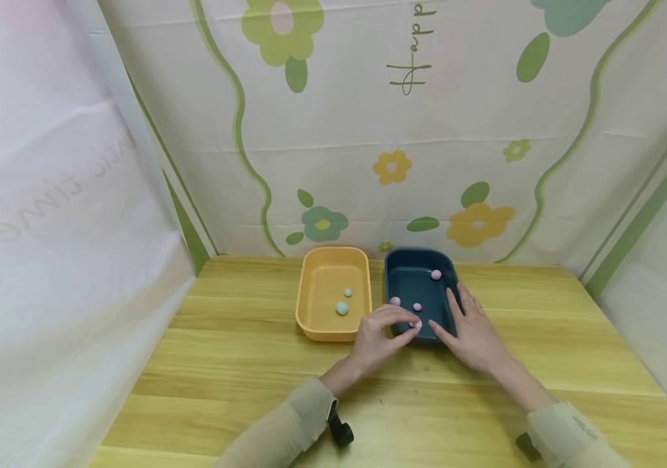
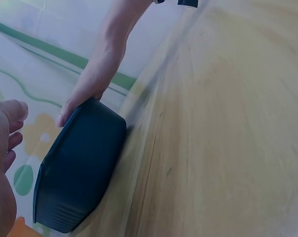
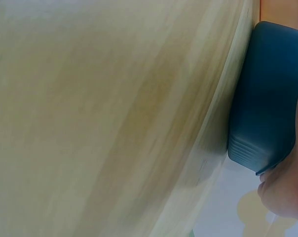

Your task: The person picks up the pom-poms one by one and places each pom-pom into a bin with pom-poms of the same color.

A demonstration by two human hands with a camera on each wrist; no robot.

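My left hand [image 1: 377, 338] reaches over the near end of a dark blue tray [image 1: 391, 273]. Its thumb and index finger pinch a small pale pink ball [image 1: 418, 324]. Three other pinkish-purple balls lie in the blue tray: one ball [image 1: 436, 275] toward the far right, a second ball [image 1: 395, 301] by the left wall, and a smaller ball [image 1: 417, 307] near the middle. Along the tray's right side, my right hand [image 1: 476, 335] rests on the rim with fingers spread and fairly straight. The right wrist view shows the blue tray's outer wall [image 3: 267, 94] beside that hand.
Left of the blue tray stands a yellow-orange tray [image 1: 304, 299] holding a larger light blue ball [image 1: 342, 308] and a smaller one [image 1: 348, 292]. Both trays sit on a wooden table [image 1: 240, 370]. A floral-printed cloth [image 1: 333, 162] hangs behind the table, with white cloth at the sides.
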